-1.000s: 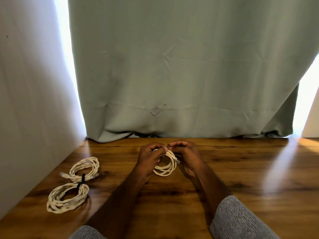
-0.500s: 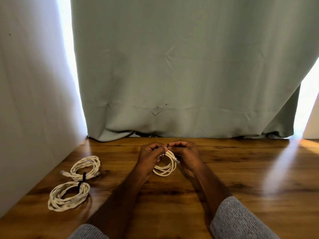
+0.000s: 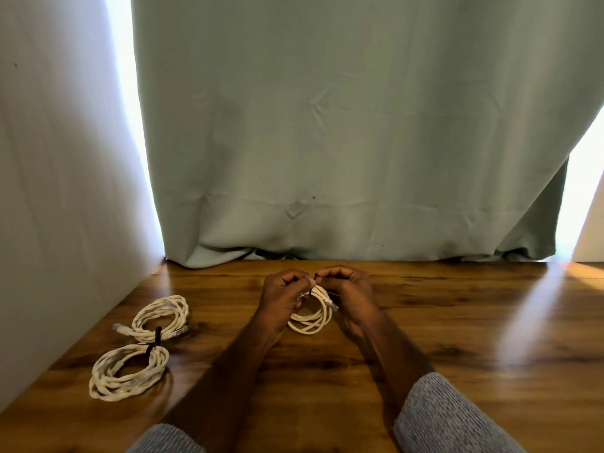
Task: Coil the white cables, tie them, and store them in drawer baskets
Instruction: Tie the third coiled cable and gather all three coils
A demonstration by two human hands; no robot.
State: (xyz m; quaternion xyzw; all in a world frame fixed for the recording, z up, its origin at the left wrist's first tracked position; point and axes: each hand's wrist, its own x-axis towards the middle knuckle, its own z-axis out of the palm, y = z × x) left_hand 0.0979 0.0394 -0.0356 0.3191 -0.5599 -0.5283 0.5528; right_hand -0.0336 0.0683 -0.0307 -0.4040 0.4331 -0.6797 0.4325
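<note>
1. Head view: a white cable coil (image 3: 310, 317) is held above the surface (image 3: 457, 338) by the left hand (image 3: 281, 299) and right hand (image 3: 349, 295).
2. A black tie (image 3: 315, 276) is pinched by fingers of both hands.
3. Two tied coils (image 3: 143, 346) lie at left.

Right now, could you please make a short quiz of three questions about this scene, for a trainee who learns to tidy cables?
1. True or false: the two coiled white cables lying on the left part of the brown wooden table already carry black ties.
2. Which hands hold the small coiled white cable? A) the left hand only B) the right hand only C) both
3. Fill in: behind the table hangs a pale green ____.

Key: 1 true; 2 C; 3 curtain.
</note>
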